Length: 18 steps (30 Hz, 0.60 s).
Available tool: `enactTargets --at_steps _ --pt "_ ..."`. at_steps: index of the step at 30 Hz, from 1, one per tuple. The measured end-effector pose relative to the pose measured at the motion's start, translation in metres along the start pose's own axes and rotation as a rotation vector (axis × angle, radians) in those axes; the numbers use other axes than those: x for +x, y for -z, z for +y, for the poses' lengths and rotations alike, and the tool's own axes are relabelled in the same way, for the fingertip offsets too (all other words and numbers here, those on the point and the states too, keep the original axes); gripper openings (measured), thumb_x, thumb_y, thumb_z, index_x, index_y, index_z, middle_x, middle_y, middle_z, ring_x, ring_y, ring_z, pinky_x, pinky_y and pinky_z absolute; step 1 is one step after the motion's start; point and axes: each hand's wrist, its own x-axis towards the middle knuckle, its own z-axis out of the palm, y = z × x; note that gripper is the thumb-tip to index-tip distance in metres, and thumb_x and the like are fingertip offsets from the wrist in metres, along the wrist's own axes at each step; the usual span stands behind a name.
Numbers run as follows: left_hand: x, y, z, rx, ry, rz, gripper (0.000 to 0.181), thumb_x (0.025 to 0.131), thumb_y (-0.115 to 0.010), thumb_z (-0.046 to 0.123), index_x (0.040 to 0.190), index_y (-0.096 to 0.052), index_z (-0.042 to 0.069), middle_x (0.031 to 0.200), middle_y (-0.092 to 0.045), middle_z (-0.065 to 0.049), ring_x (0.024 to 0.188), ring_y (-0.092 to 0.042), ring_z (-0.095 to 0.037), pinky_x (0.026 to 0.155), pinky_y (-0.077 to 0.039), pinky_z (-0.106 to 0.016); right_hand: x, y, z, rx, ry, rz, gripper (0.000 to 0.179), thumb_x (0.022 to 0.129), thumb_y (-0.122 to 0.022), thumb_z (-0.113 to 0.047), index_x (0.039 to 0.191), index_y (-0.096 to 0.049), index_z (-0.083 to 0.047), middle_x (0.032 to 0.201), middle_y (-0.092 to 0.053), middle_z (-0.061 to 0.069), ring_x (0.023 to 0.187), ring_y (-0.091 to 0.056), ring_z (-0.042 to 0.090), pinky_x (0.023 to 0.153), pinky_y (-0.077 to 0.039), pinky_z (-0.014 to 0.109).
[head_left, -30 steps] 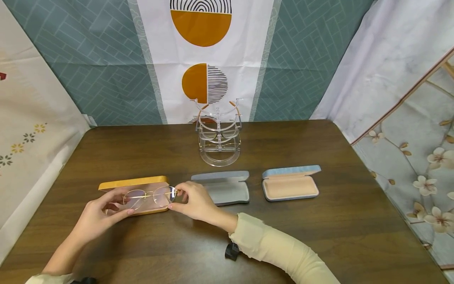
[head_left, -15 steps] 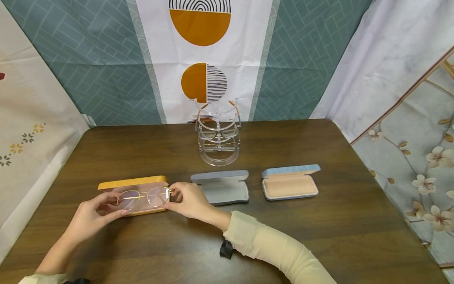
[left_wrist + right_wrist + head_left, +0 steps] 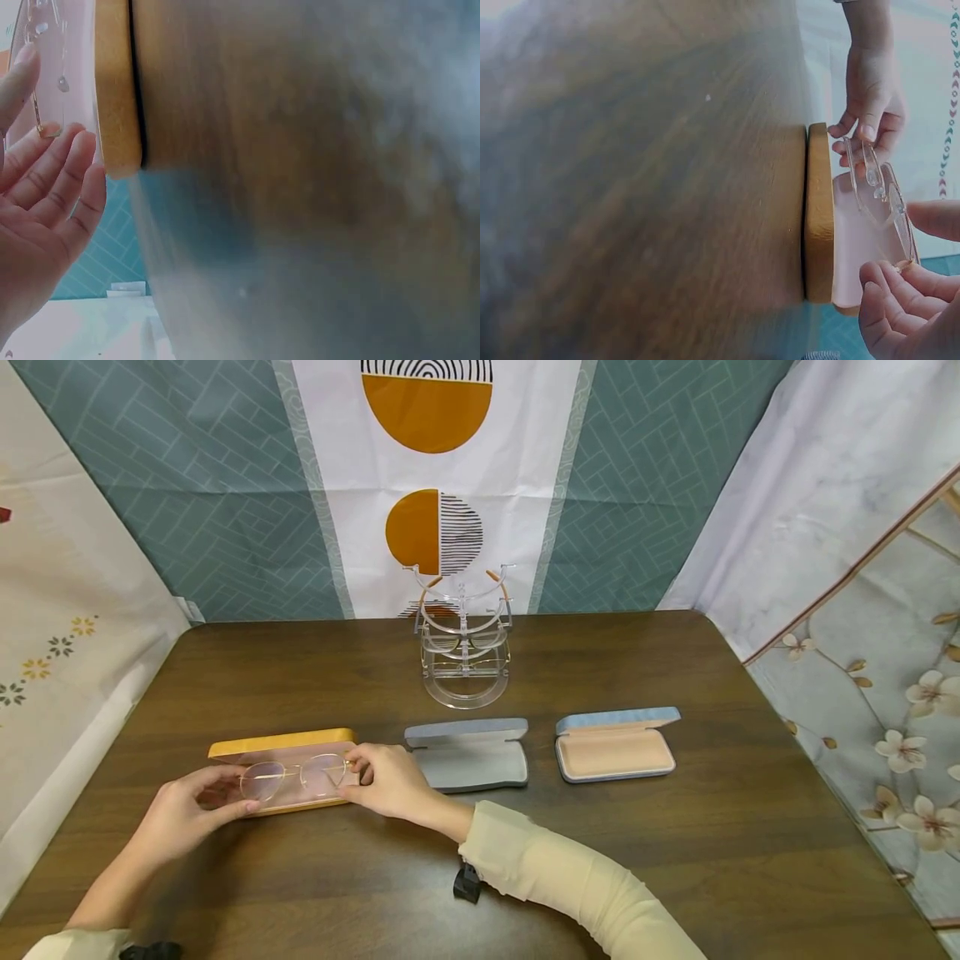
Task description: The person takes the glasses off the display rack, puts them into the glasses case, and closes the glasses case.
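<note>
A pair of eyeglasses (image 3: 262, 782) with thin gold frames and clear lenses is held over the open yellow glasses case (image 3: 281, 744), which has a pink lining. My left hand (image 3: 178, 814) pinches the glasses at their left end. At the opposite end, my right hand (image 3: 393, 782) grips them between thumb and fingers. In the right wrist view, the folded temples of the eyeglasses (image 3: 855, 180) lie on the side toward the case's front wall (image 3: 819, 225). Whether the glasses touch the lining cannot be told.
An open grey glasses case (image 3: 472, 764) lies just right of my right hand. Further right is an open blue case (image 3: 617, 755) with a peach lining. Behind them stands a clear display rack (image 3: 465, 697) bearing other glasses. All are on a brown wooden table (image 3: 645, 852).
Both hands have moved left and slightly lower with the eyeglasses, bringing them further over the yellow case. The cases and rack have stayed put.
</note>
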Motion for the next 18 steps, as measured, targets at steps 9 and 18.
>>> enactTargets --at_steps 9,18 --pt "0.004 0.006 -0.006 0.057 -0.028 -0.012 0.041 0.065 -0.081 0.014 0.099 -0.063 -0.002 0.067 -0.058 0.006 0.057 -0.048 0.002 0.048 -0.038 -0.016 0.007 -0.005 -0.005 0.01 -0.08 -0.061 0.049 0.075 -0.074 -0.027 0.118 -0.06 -0.008 0.098 -0.066 -0.003 0.06 -0.051 -0.008 0.058 -0.038 0.007" --pt "0.008 0.004 -0.012 0.088 -0.066 -0.03 0.044 0.065 -0.081 0.013 0.101 -0.063 -0.004 0.055 -0.05 0.013 0.05 -0.043 0.002 0.044 -0.034 -0.02 0.01 -0.01 -0.001 -0.052 -0.098 -0.093 0.054 0.073 -0.075 -0.031 0.12 -0.059 -0.01 0.101 -0.065 -0.006 0.089 -0.057 0.007 0.073 -0.041 0.013"
